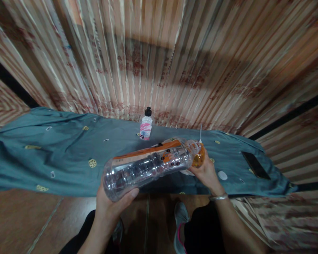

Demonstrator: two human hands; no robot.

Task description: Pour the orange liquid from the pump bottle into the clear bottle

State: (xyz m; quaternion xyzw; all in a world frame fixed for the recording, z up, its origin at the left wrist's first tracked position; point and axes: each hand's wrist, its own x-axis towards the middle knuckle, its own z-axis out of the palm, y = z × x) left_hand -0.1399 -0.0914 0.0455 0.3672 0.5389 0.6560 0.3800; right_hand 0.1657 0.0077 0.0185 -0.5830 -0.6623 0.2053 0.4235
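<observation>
My left hand (112, 197) is wrapped round the base of a large clear plastic bottle (145, 167) with an orange label. The bottle lies tilted in the air above the cloth, its neck pointing right. At that neck, my right hand (205, 171) grips a small amber see-through container (198, 157). Whether the bottle's mouth touches the container or sits in it, I cannot tell. A thin pale stick or tube (200, 133) rises just behind the container. Something white shows partly under the bottle's neck, too hidden to name.
A teal cloth (69, 151) covers the long table. On it stand a small bottle (146, 127) with a black cap and pink label, a white round disc (222, 175) and a dark phone (255, 165). Striped curtains (153, 70) hang close behind.
</observation>
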